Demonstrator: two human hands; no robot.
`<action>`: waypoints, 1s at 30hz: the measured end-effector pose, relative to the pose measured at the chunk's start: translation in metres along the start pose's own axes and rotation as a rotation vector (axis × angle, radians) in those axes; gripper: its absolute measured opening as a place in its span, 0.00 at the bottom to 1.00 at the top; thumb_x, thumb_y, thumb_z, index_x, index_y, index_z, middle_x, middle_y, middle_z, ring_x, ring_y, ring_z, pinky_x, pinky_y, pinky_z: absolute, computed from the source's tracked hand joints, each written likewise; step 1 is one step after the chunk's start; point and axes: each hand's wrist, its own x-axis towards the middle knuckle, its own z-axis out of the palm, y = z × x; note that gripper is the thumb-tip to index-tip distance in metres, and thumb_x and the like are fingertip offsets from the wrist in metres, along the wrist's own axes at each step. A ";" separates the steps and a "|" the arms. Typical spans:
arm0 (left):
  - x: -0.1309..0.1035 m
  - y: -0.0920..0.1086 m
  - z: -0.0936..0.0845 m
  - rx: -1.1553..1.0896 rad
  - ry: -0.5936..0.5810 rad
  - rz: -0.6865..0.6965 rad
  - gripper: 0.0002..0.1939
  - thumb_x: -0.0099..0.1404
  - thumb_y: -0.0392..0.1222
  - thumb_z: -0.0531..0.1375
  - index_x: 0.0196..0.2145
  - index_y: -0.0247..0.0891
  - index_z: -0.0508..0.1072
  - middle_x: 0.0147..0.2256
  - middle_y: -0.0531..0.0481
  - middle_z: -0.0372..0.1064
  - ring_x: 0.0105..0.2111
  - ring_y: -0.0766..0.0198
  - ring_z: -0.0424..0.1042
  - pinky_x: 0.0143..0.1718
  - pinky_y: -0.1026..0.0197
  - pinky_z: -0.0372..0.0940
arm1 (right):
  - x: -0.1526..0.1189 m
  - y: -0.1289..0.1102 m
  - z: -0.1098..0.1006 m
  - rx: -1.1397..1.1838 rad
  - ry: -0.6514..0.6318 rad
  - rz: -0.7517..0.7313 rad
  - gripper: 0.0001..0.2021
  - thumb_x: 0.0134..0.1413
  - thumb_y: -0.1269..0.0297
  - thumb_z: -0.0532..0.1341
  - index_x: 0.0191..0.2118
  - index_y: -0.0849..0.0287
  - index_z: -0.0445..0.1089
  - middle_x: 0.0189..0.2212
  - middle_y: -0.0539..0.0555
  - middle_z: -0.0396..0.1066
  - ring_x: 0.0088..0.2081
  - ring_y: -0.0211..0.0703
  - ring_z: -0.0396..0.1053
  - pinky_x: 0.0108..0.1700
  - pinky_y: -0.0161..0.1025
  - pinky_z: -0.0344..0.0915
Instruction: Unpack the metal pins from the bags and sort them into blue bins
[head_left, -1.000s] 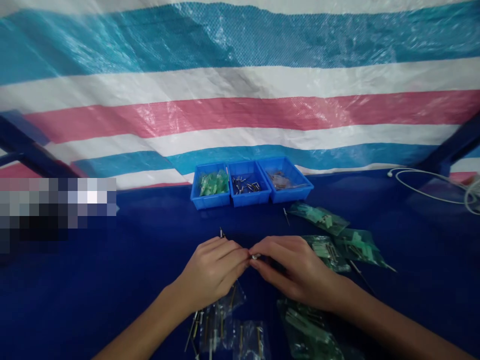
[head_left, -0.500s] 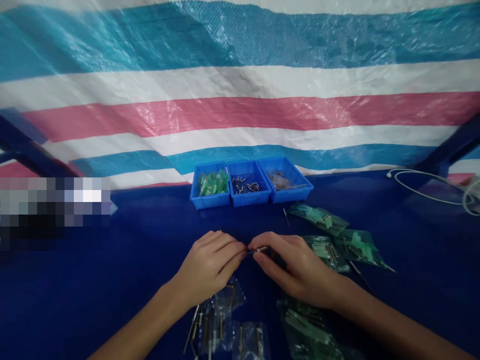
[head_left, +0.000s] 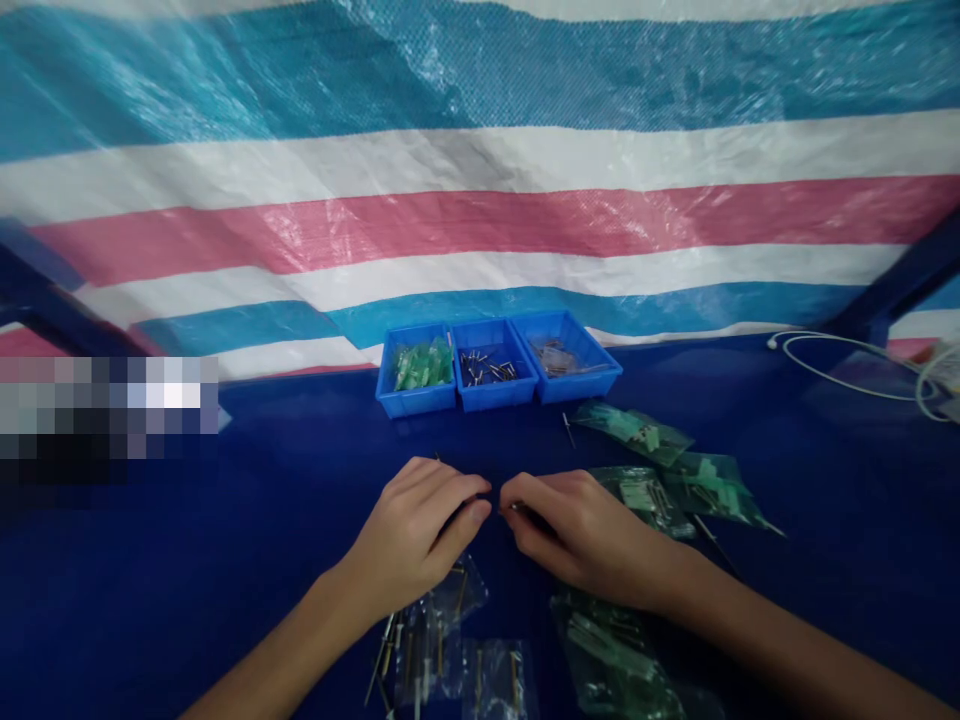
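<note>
My right hand (head_left: 581,530) is closed, thumb and forefinger pinched on a small metal pin, only a glint of which shows at the fingertips. Just left of it, my left hand (head_left: 424,530) has its thumb and forefinger apart, with nothing visible between them. A narrow gap separates the two hands. Below my left hand lie clear bags (head_left: 439,640) of long brass-coloured screws and some loose thin rods (head_left: 388,645). Beyond my right hand rests a loose metal pin (head_left: 568,429) with a thicker pale end. Green-tinted bags (head_left: 649,500) of metal and pale pieces are beside my right wrist.
Three blue bins stand in a row at the back: the left bin (head_left: 416,401) with green packets, the middle bin (head_left: 495,399) with metal pins, the right bin (head_left: 581,386) with clear bags. Another green bag (head_left: 615,650) lies near the front. A white cable (head_left: 840,375) loops at right.
My left fingertips have come off the metal pin and spread apart. The right fingers have closed further over the pin, so less of it shows. The view has shifted slightly.
</note>
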 end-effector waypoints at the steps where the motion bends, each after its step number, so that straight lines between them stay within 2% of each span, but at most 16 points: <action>1: 0.000 0.000 0.000 -0.006 -0.008 -0.004 0.07 0.66 0.36 0.51 0.36 0.34 0.69 0.28 0.50 0.71 0.27 0.65 0.69 0.30 0.60 0.62 | 0.000 0.000 0.000 -0.011 0.007 -0.013 0.08 0.59 0.72 0.47 0.31 0.61 0.61 0.20 0.47 0.59 0.19 0.33 0.53 0.23 0.33 0.48; 7: -0.002 0.001 0.003 -0.012 -0.103 -0.019 0.08 0.66 0.35 0.51 0.33 0.35 0.68 0.27 0.51 0.70 0.27 0.65 0.68 0.30 0.59 0.60 | -0.001 0.002 0.002 -0.048 0.078 -0.063 0.09 0.61 0.70 0.47 0.34 0.62 0.63 0.22 0.50 0.64 0.22 0.35 0.59 0.25 0.33 0.53; 12: -0.004 -0.001 0.007 0.018 -0.183 0.000 0.10 0.66 0.34 0.49 0.31 0.35 0.69 0.25 0.51 0.70 0.26 0.64 0.68 0.30 0.60 0.60 | -0.002 0.001 0.004 -0.051 0.063 -0.080 0.10 0.61 0.69 0.47 0.34 0.62 0.64 0.22 0.50 0.65 0.21 0.35 0.61 0.24 0.34 0.54; 17: -0.004 -0.002 0.007 0.005 -0.151 -0.009 0.09 0.66 0.34 0.50 0.32 0.35 0.69 0.27 0.51 0.70 0.27 0.64 0.68 0.30 0.60 0.60 | -0.002 0.001 0.005 -0.054 0.054 -0.085 0.11 0.61 0.69 0.47 0.34 0.63 0.64 0.20 0.50 0.64 0.20 0.35 0.59 0.23 0.34 0.53; 24: -0.004 -0.001 0.006 -0.010 -0.168 -0.035 0.08 0.65 0.33 0.50 0.34 0.35 0.68 0.29 0.51 0.71 0.30 0.63 0.68 0.33 0.59 0.61 | -0.001 0.001 0.002 -0.048 0.058 -0.073 0.10 0.60 0.69 0.47 0.34 0.63 0.65 0.21 0.51 0.65 0.21 0.36 0.60 0.24 0.34 0.54; 30: -0.003 -0.001 0.005 -0.013 -0.158 -0.024 0.09 0.65 0.33 0.49 0.33 0.35 0.68 0.28 0.50 0.71 0.30 0.63 0.69 0.32 0.59 0.62 | -0.002 0.003 0.002 -0.052 -0.027 -0.062 0.09 0.59 0.71 0.50 0.33 0.62 0.66 0.22 0.52 0.67 0.23 0.37 0.63 0.25 0.34 0.55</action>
